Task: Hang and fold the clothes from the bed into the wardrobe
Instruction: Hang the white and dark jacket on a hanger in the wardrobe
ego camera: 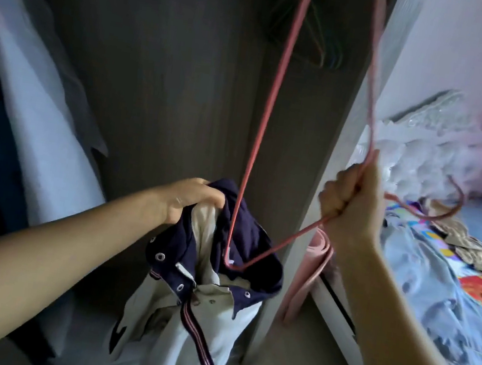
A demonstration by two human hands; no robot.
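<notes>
A navy and beige jacket (pixel 204 295) with snap buttons hangs in front of the open wardrobe (pixel 161 76). My left hand (pixel 193 198) grips its collar at the upper left. My right hand (pixel 346 204) grips the neck of a large pink hanger (pixel 260 141), whose hook curls to the right over the bed. One corner of the hanger sits inside the jacket's neck opening; its long arms run up out of view.
White and dark garments (pixel 27 94) hang at the wardrobe's left. Several empty coloured hangers (pixel 311 36) hang at top centre. The bed (pixel 399 325) at right holds a light blue denim piece (pixel 442 293), colourful clothes and white fabric. A pink rolled mat (pixel 310 274) leans by the bed.
</notes>
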